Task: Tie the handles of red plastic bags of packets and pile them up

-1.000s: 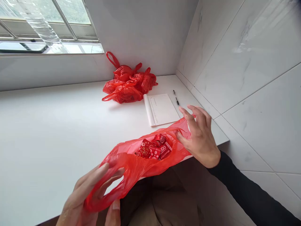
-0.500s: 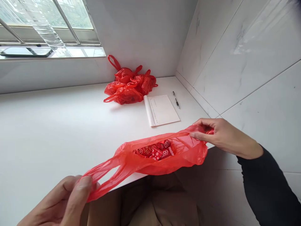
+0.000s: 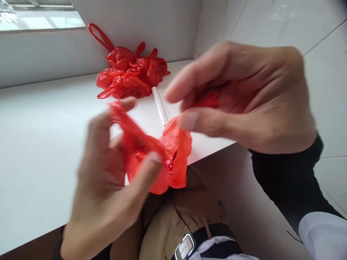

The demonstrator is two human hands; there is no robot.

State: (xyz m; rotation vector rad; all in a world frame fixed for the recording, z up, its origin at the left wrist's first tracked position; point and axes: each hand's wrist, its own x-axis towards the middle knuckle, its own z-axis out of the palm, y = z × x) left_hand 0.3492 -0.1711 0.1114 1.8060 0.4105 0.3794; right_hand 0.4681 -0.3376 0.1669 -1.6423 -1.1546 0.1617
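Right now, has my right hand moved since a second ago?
Yes, your right hand moved upward in view, now hiding part of the notebook.

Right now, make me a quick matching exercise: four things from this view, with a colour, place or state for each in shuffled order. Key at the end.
Things:
1. Near bag
2. Bag pile
3. Notepad
4. Trousers

Matches:
A. White, partly hidden behind the right hand
B. Tan, below the table edge
C. Red, a printed packet showing inside
D. Red, heaped near the wall

Pairs: 1-C, 2-D, 3-A, 4-B
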